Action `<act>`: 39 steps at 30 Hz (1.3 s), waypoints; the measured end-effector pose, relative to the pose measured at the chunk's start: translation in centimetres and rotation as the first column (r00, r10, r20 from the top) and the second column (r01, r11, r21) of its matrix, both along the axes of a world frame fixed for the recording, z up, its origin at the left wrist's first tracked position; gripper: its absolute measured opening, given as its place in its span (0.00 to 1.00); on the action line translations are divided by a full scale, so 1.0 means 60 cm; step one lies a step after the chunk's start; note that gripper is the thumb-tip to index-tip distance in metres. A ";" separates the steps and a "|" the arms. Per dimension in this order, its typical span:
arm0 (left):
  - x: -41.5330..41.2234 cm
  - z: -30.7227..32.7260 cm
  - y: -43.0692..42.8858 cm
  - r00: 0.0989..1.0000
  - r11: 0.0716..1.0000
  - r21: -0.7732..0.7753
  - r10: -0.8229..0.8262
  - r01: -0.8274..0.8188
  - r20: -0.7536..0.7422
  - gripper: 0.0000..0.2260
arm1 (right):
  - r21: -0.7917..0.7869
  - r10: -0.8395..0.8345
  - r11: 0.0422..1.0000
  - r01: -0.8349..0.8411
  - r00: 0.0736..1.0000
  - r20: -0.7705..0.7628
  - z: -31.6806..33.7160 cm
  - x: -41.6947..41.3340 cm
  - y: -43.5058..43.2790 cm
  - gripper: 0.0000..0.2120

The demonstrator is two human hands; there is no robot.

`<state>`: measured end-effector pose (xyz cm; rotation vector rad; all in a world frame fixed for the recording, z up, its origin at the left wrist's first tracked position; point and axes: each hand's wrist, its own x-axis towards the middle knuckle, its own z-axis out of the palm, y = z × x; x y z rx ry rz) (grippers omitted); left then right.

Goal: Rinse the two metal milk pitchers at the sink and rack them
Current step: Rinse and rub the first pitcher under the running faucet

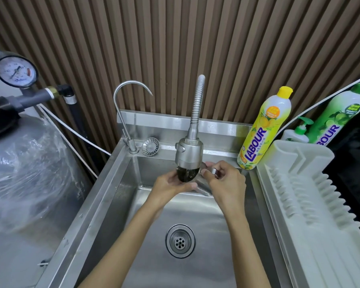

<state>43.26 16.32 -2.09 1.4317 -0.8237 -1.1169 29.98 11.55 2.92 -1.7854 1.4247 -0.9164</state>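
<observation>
You are early in the job, by the look of it: one pitcher [203,187] is at the rinse and no pitcher shows in the white rack [299,183] to the right of the sink [112,204]. The second pitcher is not in view, so you have, as I judge it, this rinse to finish, a first racking, and then the whole round again with the other one.

The pitcher is a blurred metal shape tilted between your two hands, above the basin and just below and to the right of the spray head [188,154]. I cannot make out a stream of water.

Your right grip [224,179] is closed on the pitcher's handle, thumb and fingers pinched round the metal band, wrist bent inward over the basin. Your left grip [170,183] is cupped right under the dark face of the spray head, fingers curled upward and thumb stretched towards the pitcher; whether it holds the pitcher or only steadies it, I cannot tell. Both forearms reach forward over the drain [180,241] and converge at the tap
</observation>
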 end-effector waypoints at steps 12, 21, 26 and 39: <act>-0.022 -0.038 -0.063 0.979 0.980 0.188 -0.029 0.067 -0.202 0.07 | -0.168 0.101 0.973 -0.155 0.950 -0.294 -0.008 0.057 -0.005 0.06; -0.011 -0.048 -0.063 0.989 0.974 0.218 -0.032 0.063 -0.146 0.10 | -0.221 0.120 0.959 -0.179 0.959 -0.256 -0.016 0.063 -0.013 0.12; -0.011 -0.049 -0.056 0.985 0.970 0.235 -0.030 0.069 -0.167 0.16 | -0.290 0.094 0.945 -0.153 0.973 -0.210 -0.031 0.047 -0.037 0.08; -0.031 -0.052 0.011 0.981 0.959 -0.206 0.193 -0.192 -0.019 0.30 | 0.347 -0.020 0.882 -0.318 0.710 0.704 -0.081 -0.011 0.001 0.16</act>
